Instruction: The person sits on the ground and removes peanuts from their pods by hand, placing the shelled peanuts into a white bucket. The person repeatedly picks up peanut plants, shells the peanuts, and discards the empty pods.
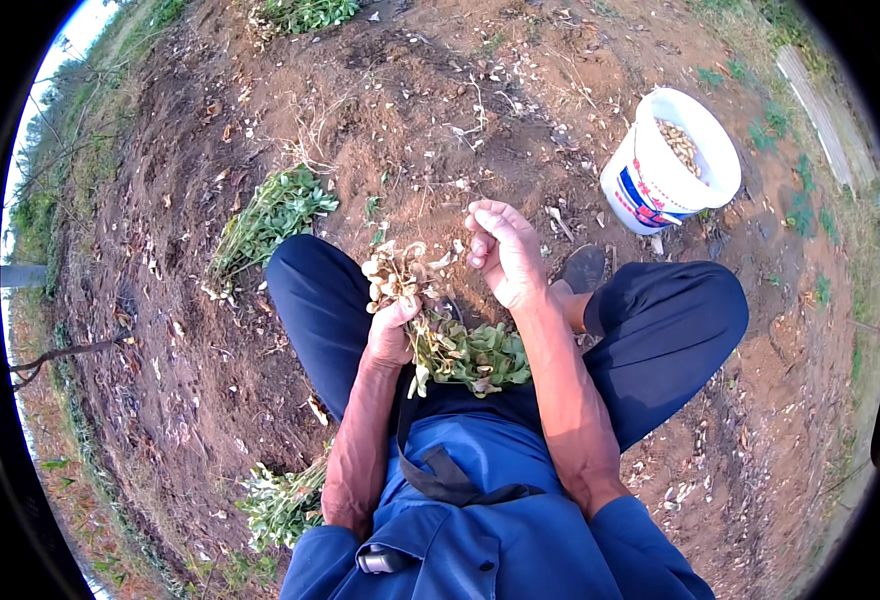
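Observation:
My left hand (391,334) grips a peanut plant (477,356) near its root end. A cluster of pale peanut pods (402,274) sticks out beyond the thumb, and the wilted leafy stems lie to the right across my lap. My right hand (506,251) is raised to the right of the pods, apart from them. Its fingers are curled, with the thumb near the index finger; whether something small sits between them cannot be made out. A white plastic bucket (623,172) with printing on its side stands beyond my right knee, with loose peanuts (678,148) inside.
Uprooted peanut plants (275,217) lie beyond my left knee, with another bunch (286,499) by my left elbow and a green clump (308,13) farther off. Dry leaves and bits litter the brown soil (410,112). A bare branch (64,351) juts in at left.

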The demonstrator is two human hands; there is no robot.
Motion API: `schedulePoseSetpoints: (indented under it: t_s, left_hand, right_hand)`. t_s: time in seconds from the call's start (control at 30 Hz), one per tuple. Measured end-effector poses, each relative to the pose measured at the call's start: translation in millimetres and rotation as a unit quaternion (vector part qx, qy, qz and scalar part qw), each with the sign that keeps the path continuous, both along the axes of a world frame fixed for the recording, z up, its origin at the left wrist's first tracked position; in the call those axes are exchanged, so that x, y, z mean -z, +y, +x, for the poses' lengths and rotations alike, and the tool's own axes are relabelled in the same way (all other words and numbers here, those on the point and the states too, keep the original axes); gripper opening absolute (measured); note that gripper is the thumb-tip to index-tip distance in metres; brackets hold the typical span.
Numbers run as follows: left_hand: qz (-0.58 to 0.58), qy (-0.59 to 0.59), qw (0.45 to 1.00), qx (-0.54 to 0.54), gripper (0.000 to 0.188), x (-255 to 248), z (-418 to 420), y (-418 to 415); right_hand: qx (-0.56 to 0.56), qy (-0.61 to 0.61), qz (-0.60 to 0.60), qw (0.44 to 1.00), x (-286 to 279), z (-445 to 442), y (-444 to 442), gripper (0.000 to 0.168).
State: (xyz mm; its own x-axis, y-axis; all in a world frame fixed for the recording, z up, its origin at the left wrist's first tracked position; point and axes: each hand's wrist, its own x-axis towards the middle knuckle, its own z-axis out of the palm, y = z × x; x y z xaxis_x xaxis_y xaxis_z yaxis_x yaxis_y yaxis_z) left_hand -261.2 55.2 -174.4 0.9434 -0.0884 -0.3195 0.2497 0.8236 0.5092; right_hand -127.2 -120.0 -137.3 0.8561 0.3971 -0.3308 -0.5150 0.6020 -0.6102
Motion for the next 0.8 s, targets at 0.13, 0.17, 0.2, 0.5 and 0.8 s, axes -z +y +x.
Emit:
schedulePoseSetpoints:
  t_s: [0.13,0.17,0.2,0.5,0.8]
  left_hand:
    - [-0.003,-0.042,0.999,0.007,0.078,0.9,-4.3,1.2]
    - [-0.014,-0.065,0.998,0.013,0.082,1.6,-5.8,3.0]
    - [-0.021,-0.049,0.999,0.002,0.083,-0.5,-7.3,3.2]
    - [0.002,-0.048,0.998,0.05,0.082,0.1,-18.2,9.5]
    - [0.039,-0.023,0.999,0.011,0.045,-20.5,-26.5,-3.6]
  right_hand:
    - [-0.108,-0.14,-0.111,0.978,-9.3,-6.4,5.2,0.039]
    - [-0.134,-0.156,-0.101,0.973,-12.4,-9.5,5.9,0.042]
    - [-0.16,-0.172,-0.09,0.968,-18.2,-14.5,8.4,0.045]
    - [-0.25,-0.246,-0.085,0.933,-23.0,-32.6,15.4,0.075]
    - [-0.271,-0.21,-0.026,0.939,-24.4,-42.7,27.1,0.058]
